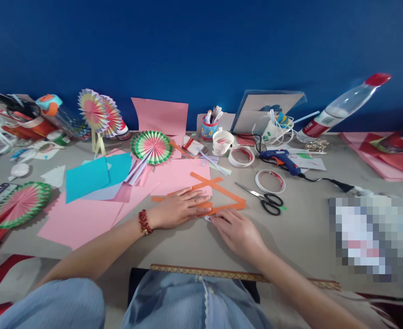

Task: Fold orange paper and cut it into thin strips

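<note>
Folded orange paper strips [228, 196] lie in a crossed, angular shape on the table in front of me. My left hand [179, 209], with a red bead bracelet at the wrist, rests flat over the strips, fingers stretched out and pressing down. My right hand [238, 230] is at their near edge, its fingers closed in a pinch. By those fingertips shows a small white piece [207, 219], too small to name. Black-handled scissors [266, 199] lie partly opened to the right. Pink paper sheets [81, 221] spread out under and left of my left arm.
Behind the hands are a green-edged paper fan [153, 148], a paper cup [222, 144], tape rolls [270, 181] and a blue glue gun [281, 161] with its cord. A plastic bottle [345, 107] leans against the wall. Another fan [23, 205] lies left. A patterned strip [222, 273] runs along the near edge.
</note>
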